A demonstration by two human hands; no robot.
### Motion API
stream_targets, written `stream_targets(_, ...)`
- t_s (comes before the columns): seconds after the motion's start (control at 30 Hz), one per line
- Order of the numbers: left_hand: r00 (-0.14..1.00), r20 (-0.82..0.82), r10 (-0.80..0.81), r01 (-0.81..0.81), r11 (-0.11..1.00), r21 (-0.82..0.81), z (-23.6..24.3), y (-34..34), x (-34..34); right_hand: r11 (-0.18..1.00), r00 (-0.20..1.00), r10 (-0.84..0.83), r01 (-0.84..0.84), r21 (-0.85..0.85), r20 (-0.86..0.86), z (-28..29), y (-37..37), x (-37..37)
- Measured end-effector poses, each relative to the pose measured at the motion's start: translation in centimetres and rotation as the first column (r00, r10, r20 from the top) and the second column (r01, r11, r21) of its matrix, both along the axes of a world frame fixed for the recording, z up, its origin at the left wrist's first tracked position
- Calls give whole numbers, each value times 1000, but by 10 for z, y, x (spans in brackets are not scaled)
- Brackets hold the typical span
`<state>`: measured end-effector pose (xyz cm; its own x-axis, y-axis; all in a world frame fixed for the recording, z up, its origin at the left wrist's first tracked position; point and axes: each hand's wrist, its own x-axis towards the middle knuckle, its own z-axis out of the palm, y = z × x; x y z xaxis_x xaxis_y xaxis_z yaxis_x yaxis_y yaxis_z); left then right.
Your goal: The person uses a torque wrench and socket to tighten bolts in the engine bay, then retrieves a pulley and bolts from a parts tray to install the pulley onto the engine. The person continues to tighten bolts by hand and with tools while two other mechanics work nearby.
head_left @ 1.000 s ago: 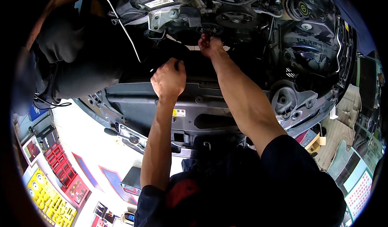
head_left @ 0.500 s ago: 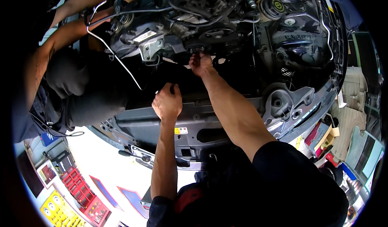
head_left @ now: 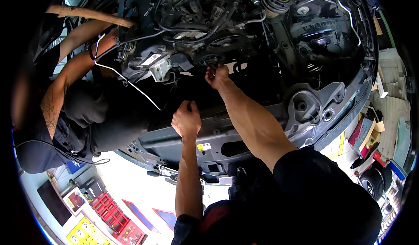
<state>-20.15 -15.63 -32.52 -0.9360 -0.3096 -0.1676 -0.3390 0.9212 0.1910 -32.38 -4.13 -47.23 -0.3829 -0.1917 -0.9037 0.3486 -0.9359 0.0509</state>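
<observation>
The right hand (head_left: 217, 76) was the nearer one to the pulley (head_left: 211, 61), a dark round part low on the front of the engine (head_left: 196, 9), which lay just beyond the fingertips at about 11 o'clock. Seen aslant, the pulley made a flattened oval, its long way running roughly 9 to 3 o'clock. That hand was curled, thumb and fingers drawn close together; whether it touched the pulley or had hold of something small could not be told. The left hand (head_left: 186, 121) lay well apart, at 7 o'clock from the right, in a loose fist, its inside hidden, so its contents could not be told either. A bigger wheel (head_left: 227, 44) sat at 1 o'clock and a silver bracket (head_left: 161, 70) at 9, crowding the right hand from above and beside. Open room lay in the dark gap (head_left: 257, 88) from 3 to 6 o'clock, bounded below by the front panel (head_left: 218, 138). A thin rod (head_left: 139, 94) slanted down towards the left hand from its 10 o'clock, with a co-worker's arm (head_left: 72, 77) farther out.
</observation>
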Motion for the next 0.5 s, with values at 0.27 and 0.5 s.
stream_targets(0.27,1000,-6,-18,18,1000,-4,-2,2,-7,1000,999,-13,13,-6,-36,-5,4,-9)
stream_targets(0.5,999,-35,-24,24,1000,4,-1,1,-3,998,988,-50,46,-35,-147,-18,-2,3)
